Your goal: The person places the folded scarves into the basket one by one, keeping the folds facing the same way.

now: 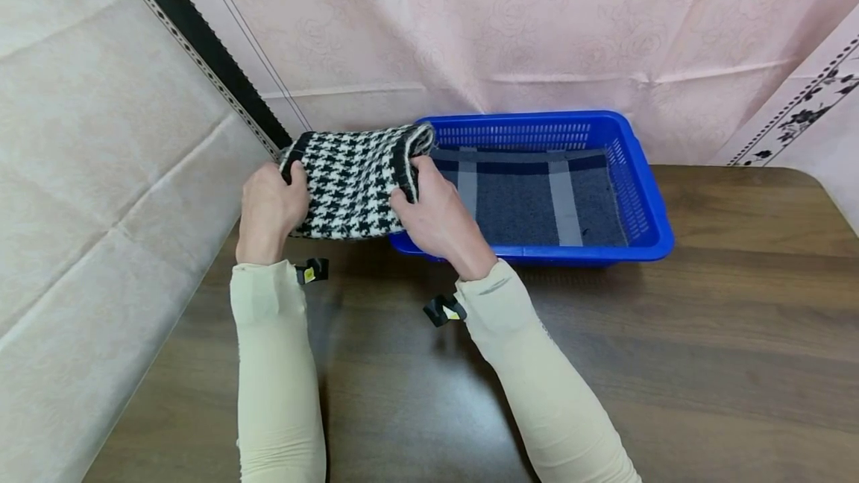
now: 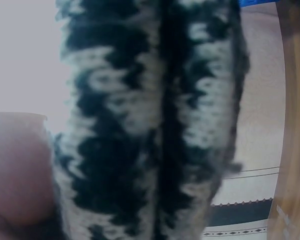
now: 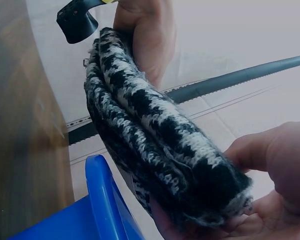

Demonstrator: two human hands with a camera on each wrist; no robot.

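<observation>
Between both hands is a folded black-and-white houndstooth knit scarf point(image 1: 352, 185), its layers showing along the edge in the right wrist view. My left hand point(image 1: 271, 203) grips its left end, thumb on top. The right hand point(image 1: 439, 215) pinches the right end, where the folded layers curl up, with the fingers underneath hidden by the cloth. The scarf overlaps the left end of a blue plastic basket point(image 1: 644, 207) in the head view. Inside that basket lies a dark grey cloth with lighter stripes point(image 1: 523, 203).
The basket stands on a brown wooden table point(image 1: 738, 304) against a pale pink patterned cloth point(image 1: 537, 21) at the back. Another pale cloth point(image 1: 114, 170) hangs along the left side. Small black cameras are strapped to both wrists.
</observation>
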